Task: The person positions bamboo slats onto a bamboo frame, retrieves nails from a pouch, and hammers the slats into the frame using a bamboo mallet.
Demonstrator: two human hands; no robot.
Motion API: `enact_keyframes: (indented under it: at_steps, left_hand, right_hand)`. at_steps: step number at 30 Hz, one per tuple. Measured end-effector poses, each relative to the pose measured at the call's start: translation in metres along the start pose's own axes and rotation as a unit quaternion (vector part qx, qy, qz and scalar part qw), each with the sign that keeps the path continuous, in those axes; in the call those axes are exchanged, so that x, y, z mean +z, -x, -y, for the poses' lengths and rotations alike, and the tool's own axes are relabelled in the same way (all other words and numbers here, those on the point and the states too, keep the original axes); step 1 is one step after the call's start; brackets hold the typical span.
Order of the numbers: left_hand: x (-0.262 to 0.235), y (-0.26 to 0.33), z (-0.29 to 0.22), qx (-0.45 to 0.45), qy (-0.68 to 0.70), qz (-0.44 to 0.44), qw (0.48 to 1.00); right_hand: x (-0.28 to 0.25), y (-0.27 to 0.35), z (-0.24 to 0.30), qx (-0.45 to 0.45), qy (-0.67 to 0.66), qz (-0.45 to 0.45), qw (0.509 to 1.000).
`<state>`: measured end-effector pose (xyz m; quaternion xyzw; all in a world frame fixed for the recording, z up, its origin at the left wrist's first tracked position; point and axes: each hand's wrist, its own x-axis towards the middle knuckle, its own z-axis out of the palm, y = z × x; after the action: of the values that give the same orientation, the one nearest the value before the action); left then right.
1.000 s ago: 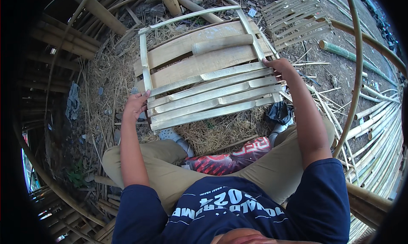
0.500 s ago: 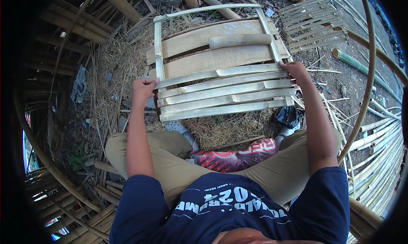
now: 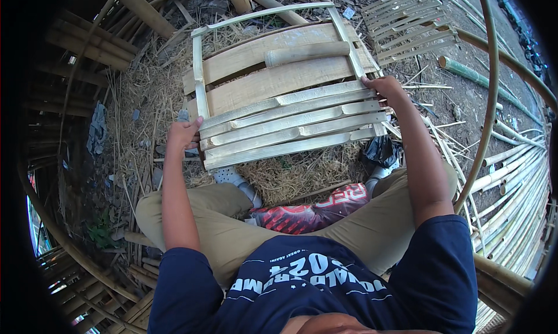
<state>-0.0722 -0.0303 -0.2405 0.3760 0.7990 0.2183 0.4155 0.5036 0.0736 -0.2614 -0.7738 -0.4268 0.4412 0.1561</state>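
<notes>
The bamboo slat panel (image 3: 279, 107), lying at twelve o'clock over straw, looks light, stiff and splintery, best held by its side rails, where the left hand (image 3: 183, 133) and right hand (image 3: 386, 90) each clasp an edge

- The slat panel (image 3: 285, 122) was pale split bamboo, matt and fibrous.
- The ground (image 3: 302, 171) was dry, rough straw.
- The poles (image 3: 517, 183) at right were smooth, slightly glossy bamboo.
</notes>
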Motion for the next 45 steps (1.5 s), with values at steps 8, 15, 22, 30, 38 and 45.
enact_keyframes:
  at_steps: [8, 15, 22, 30, 38, 45]
  left_hand:
    - [0.002, -0.001, 0.009, 0.02, 0.077, 0.033, 0.996]
    - [0.0, -0.008, 0.009, 0.063, 0.085, -0.039, 0.994]
    - [0.006, -0.024, 0.006, 0.148, 0.055, -0.112, 0.981]
    - [0.014, -0.03, 0.001, 0.148, 0.079, -0.153, 0.974]
    - [0.019, -0.036, -0.001, 0.166, 0.066, -0.163, 0.97]
    - [0.023, -0.038, -0.002, 0.193, 0.056, -0.17, 0.965]
  right_hand:
    - [-0.005, 0.001, -0.006, -0.026, -0.028, 0.004, 0.999]
    - [-0.013, 0.015, 0.002, -0.095, -0.004, -0.048, 0.994]
    - [-0.008, 0.007, 0.008, -0.109, -0.001, -0.066, 0.992]
    - [-0.003, -0.013, 0.008, -0.125, -0.055, -0.1, 0.986]
    - [0.008, -0.018, 0.01, -0.159, -0.062, -0.126, 0.977]
    - [0.013, -0.03, 0.003, -0.19, -0.112, -0.118, 0.968]
